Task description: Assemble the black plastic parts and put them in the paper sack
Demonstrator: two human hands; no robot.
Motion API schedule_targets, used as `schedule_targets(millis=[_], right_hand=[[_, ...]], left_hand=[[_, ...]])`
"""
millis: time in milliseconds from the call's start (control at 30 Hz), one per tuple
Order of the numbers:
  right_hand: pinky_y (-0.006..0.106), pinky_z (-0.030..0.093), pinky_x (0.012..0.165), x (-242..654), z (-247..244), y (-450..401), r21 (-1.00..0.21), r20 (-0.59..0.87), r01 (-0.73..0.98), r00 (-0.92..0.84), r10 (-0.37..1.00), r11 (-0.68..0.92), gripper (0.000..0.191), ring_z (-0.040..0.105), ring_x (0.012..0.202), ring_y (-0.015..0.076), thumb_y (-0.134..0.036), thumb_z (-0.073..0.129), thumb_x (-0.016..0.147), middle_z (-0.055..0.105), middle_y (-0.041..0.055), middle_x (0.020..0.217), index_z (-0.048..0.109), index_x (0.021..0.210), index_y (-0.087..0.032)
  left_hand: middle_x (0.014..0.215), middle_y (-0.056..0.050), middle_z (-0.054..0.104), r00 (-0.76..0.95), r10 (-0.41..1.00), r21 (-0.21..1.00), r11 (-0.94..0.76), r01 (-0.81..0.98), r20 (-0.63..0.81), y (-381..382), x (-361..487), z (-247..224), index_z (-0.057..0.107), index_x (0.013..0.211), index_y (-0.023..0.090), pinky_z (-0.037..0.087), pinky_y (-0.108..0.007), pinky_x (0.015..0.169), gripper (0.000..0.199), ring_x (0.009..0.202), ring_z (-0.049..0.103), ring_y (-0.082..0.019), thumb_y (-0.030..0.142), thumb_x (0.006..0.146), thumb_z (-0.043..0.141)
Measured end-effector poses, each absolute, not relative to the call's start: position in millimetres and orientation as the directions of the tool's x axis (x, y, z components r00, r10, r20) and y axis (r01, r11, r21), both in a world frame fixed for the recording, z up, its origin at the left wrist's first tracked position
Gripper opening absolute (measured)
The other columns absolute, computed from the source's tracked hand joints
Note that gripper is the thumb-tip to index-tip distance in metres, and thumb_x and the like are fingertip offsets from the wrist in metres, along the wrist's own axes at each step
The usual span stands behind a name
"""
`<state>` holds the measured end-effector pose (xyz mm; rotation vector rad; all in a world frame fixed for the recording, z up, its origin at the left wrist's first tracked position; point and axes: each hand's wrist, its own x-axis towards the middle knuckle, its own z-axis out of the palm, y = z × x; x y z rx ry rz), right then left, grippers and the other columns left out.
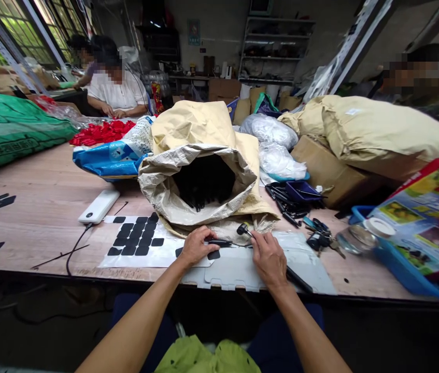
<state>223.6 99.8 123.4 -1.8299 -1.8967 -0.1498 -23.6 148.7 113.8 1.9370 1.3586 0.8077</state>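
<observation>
Low over the grey board (pixel 238 269), my left hand (pixel 196 246) pinches a small black elongated piece (pixel 220 242). A thin dark rod seems to run from that piece toward the right. My right hand (pixel 269 256) is closed around a small hammer; its dark head (pixel 242 228) sticks out past the fingers, and the black handle (pixel 299 280) shows behind the hand. Beside my left hand lies a white sheet (pixel 157 259) with rows of black rounded squares (pixel 133 235). Just beyond both hands, a paper sack (pixel 199 116) gapes toward me with dark pieces (pixel 203 181) inside.
At the right are loose black parts (pixel 287 204), keys (pixel 336 247), a clear jar (pixel 355 239) and a blue basket (pixel 401 269). A white power bank (pixel 99 206) with a cable lies left. Red pieces (pixel 102 132) and a green sack (pixel 13 132) are farther back. Several people sit beyond.
</observation>
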Motion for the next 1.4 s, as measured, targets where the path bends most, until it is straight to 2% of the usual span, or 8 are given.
schedule_targets(millis=[133, 267, 567, 733, 900, 1067, 1267, 1400], right_hand=[[0.028, 0.046, 0.085, 196.8, 136.5, 85.8, -0.484, 0.412, 0.862, 0.073, 0.908, 0.150, 0.037, 0.062, 0.096, 0.0187, -0.035, 0.040, 0.105, 0.067, 0.0071, 0.101, 0.068, 0.127, -0.023], [0.026, 0.049, 0.087, 170.7, 149.1, 79.8, -0.551, 0.382, 0.805, 0.010, 0.924, 0.219, 0.037, 0.066, 0.098, 0.0178, -0.034, 0.041, 0.105, 0.070, 0.0070, 0.105, 0.068, 0.128, -0.024], [0.023, 0.046, 0.073, 156.2, 153.7, 76.3, -0.391, 0.359, 0.892, -0.078, 0.930, 0.226, 0.035, 0.064, 0.087, 0.0159, -0.027, 0.045, 0.103, 0.068, 0.0047, 0.094, 0.069, 0.128, -0.029], [0.023, 0.046, 0.076, 161.4, 153.2, 74.9, -0.417, 0.420, 0.890, 0.007, 0.908, 0.186, 0.037, 0.065, 0.092, 0.0161, -0.030, 0.042, 0.104, 0.068, 0.0052, 0.099, 0.067, 0.132, -0.028], [0.025, 0.043, 0.072, 164.1, 148.0, 71.2, -0.418, 0.353, 0.897, 0.012, 0.936, 0.146, 0.035, 0.064, 0.087, 0.0161, -0.031, 0.042, 0.104, 0.068, 0.0033, 0.095, 0.069, 0.127, -0.029], [0.027, 0.043, 0.080, 186.1, 149.6, 92.6, -0.455, 0.401, 0.885, 0.107, 0.910, 0.096, 0.034, 0.062, 0.097, 0.0180, -0.032, 0.045, 0.103, 0.068, 0.0046, 0.105, 0.068, 0.127, -0.029], [0.029, 0.035, 0.078, 224.0, 129.5, 136.5, -0.277, 0.355, 0.960, 0.057, 0.933, 0.047, 0.027, 0.052, 0.089, 0.0190, -0.024, 0.052, 0.098, 0.063, 0.0048, 0.092, 0.074, 0.114, -0.024], [0.030, 0.030, 0.076, 226.5, 112.1, 140.9, -0.171, 0.400, 0.984, 0.033, 0.916, 0.039, 0.025, 0.049, 0.092, 0.0201, -0.027, 0.053, 0.098, 0.060, 0.0056, 0.097, 0.071, 0.116, -0.025]], left_hand=[[0.089, 0.001, 0.066, 0.230, 0.972, 0.829, -0.163, 0.535, 0.042, 153.9, -18.5, 109.2, 0.075, 0.086, 0.021, 0.045, -0.026, 0.076, 0.021, 0.081, 0.060, -0.015, 0.022, 0.067, 0.083], [0.083, 0.003, 0.065, 0.156, 0.987, 0.832, -0.105, 0.545, 0.022, 152.6, -12.5, 109.7, 0.076, 0.082, 0.022, 0.044, -0.026, 0.072, 0.021, 0.078, 0.060, -0.014, 0.019, 0.063, 0.083], [0.078, 0.004, 0.063, 0.118, 0.992, 0.806, -0.112, 0.581, 0.053, 145.1, -9.9, 121.1, 0.075, 0.076, 0.021, 0.040, -0.025, 0.067, 0.016, 0.073, 0.058, -0.013, 0.019, 0.063, 0.083], [0.082, 0.003, 0.067, 0.125, 0.988, 0.818, -0.150, 0.555, 0.096, 145.3, -10.2, 117.9, 0.077, 0.080, 0.023, 0.043, -0.026, 0.070, 0.018, 0.077, 0.060, -0.014, 0.018, 0.064, 0.082], [0.082, 0.003, 0.066, 0.126, 0.988, 0.809, -0.144, 0.570, 0.087, 145.6, -10.7, 115.5, 0.076, 0.080, 0.022, 0.044, -0.026, 0.072, 0.017, 0.077, 0.060, -0.014, 0.019, 0.064, 0.083], [0.083, 0.002, 0.066, 0.158, 0.981, 0.776, -0.185, 0.603, 0.111, 146.5, -12.5, 113.2, 0.076, 0.083, 0.022, 0.044, -0.026, 0.073, 0.020, 0.078, 0.060, -0.015, 0.022, 0.064, 0.085], [0.084, 0.001, 0.067, 0.190, 0.971, 0.748, -0.231, 0.622, 0.142, 146.8, -14.6, 111.9, 0.076, 0.083, 0.022, 0.044, -0.027, 0.074, 0.018, 0.079, 0.060, -0.016, 0.023, 0.067, 0.084], [0.084, 0.000, 0.067, 0.217, 0.963, 0.749, -0.259, 0.609, 0.157, 146.1, -16.2, 112.2, 0.077, 0.083, 0.022, 0.043, -0.027, 0.075, 0.011, 0.081, 0.060, -0.016, 0.030, 0.077, 0.078]])
